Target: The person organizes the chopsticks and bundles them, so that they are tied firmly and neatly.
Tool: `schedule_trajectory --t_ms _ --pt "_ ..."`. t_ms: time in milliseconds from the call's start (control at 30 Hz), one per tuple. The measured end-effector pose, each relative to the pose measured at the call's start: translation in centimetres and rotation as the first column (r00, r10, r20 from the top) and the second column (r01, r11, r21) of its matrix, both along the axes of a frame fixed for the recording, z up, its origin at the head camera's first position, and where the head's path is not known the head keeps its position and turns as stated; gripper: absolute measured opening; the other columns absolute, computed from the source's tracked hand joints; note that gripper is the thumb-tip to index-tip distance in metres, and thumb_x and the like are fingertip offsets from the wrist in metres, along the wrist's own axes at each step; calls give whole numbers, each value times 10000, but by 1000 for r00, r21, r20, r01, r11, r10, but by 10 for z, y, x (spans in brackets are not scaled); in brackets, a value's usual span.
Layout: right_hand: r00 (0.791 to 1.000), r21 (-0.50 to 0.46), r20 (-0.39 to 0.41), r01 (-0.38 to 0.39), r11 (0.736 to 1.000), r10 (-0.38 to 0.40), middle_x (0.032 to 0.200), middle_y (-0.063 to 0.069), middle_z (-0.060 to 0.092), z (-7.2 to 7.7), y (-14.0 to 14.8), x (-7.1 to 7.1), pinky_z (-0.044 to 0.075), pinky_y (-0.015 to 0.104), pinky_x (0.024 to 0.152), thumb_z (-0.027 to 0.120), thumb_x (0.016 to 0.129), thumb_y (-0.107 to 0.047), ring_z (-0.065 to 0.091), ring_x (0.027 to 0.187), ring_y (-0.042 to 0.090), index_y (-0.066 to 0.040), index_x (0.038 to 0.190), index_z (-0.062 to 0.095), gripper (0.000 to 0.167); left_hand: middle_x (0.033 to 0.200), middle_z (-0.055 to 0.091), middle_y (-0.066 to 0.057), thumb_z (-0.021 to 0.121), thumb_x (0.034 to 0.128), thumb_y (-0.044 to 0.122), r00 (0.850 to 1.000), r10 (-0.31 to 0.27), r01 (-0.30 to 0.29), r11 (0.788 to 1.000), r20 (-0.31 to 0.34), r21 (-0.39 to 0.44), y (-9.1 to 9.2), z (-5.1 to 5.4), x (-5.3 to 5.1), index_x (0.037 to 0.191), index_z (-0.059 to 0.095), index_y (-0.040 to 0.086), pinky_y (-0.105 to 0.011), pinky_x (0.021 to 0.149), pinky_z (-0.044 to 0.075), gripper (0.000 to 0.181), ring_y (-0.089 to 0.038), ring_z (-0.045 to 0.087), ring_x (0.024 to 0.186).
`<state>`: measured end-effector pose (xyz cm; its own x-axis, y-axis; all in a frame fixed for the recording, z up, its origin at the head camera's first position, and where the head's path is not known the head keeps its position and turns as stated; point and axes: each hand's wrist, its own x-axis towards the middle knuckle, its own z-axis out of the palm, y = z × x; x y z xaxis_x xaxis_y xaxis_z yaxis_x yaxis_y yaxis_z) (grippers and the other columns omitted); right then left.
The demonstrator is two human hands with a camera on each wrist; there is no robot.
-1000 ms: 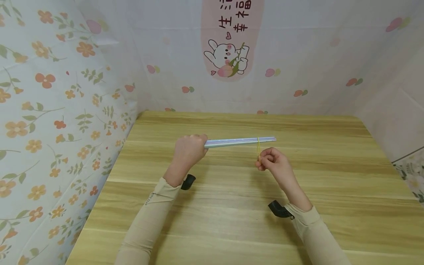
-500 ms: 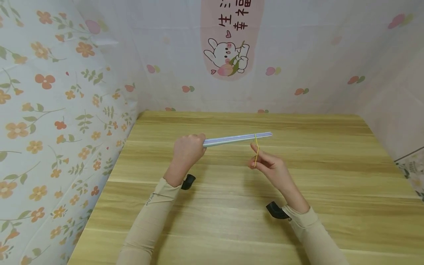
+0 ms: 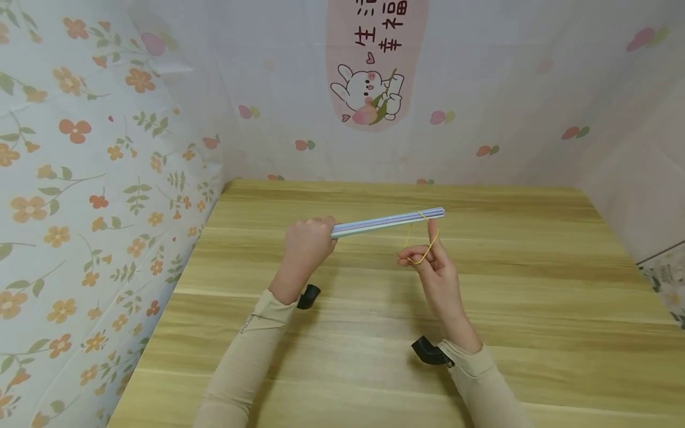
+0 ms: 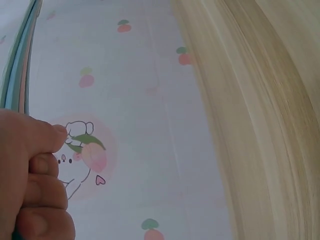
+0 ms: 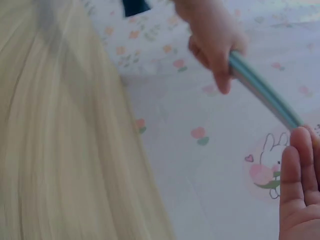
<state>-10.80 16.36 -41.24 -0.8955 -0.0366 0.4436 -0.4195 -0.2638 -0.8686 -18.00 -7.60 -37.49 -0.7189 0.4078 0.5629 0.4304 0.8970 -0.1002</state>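
My left hand (image 3: 309,241) grips one end of a bundle of long, thin pastel chopsticks (image 3: 380,223), its fingers curled round them. The bundle points right, raised off the table and tilted slightly up. Near the far end, a thin yellow rubber band (image 3: 428,252) goes round the chopsticks and hangs in a stretched loop. My right hand (image 3: 441,282) holds that loop on its fingers, the index finger pointing up against the bundle's underside. In the right wrist view, the chopsticks (image 5: 265,92) run from the left hand (image 5: 215,40) to the right fingertips; the band is not distinguishable there.
Both hands work above a wood-grain table (image 3: 342,345). Behind it hangs a pale cloth (image 3: 508,77) with a rabbit print, and a flowered cloth (image 3: 107,238) stands along the left side. Black wrist mounts (image 3: 428,351) jut from under both sleeves.
The right hand has gone from pinching the band below the chopsticks to spreading its loop, the index finger rising to the bundle. The chopsticks' far end has tilted slightly up; the left hand keeps its grip.
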Motion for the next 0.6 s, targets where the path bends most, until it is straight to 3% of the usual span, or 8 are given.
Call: schedule_trajectory --t_ms 167,267,367,600 --pt "1000 -253 10 -21 967 24 1056 46 694 6 -6 2 516 257 861 383 1012 -57 670 874 151 -18 1506 189 532 471 296 39 680 881 260 1000 -2 2 1000 -11 27 0 -1 1 580 482 120 -219 390 138 387 -89 185 425" --pt "999 -314 53 10 949 7 1054 70 698 10 -5 3 535 275 835 374 1023 -116 679 854 166 19 1470 287 474 465 290 37 680 883 271 1000 -2 3 999 -22 42 0 0 1 561 466 119 -219 389 134 415 -91 186 416" --pt "992 -348 126 50 936 -7 1012 81 709 14 -3 3 551 294 801 390 1022 -173 686 814 169 -23 1411 436 419 462 295 36 689 875 268 1000 -2 4 999 -31 48 0 -1 2 558 464 120 -220 389 128 416 -93 186 415" --pt "972 -463 209 2 886 106 975 105 716 22 7 -2 558 314 776 386 1025 -190 679 789 188 -34 1270 589 354 458 343 26 689 876 264 1000 -12 13 999 -23 45 -1 -1 2 587 514 111 -226 391 139 372 -99 203 418"
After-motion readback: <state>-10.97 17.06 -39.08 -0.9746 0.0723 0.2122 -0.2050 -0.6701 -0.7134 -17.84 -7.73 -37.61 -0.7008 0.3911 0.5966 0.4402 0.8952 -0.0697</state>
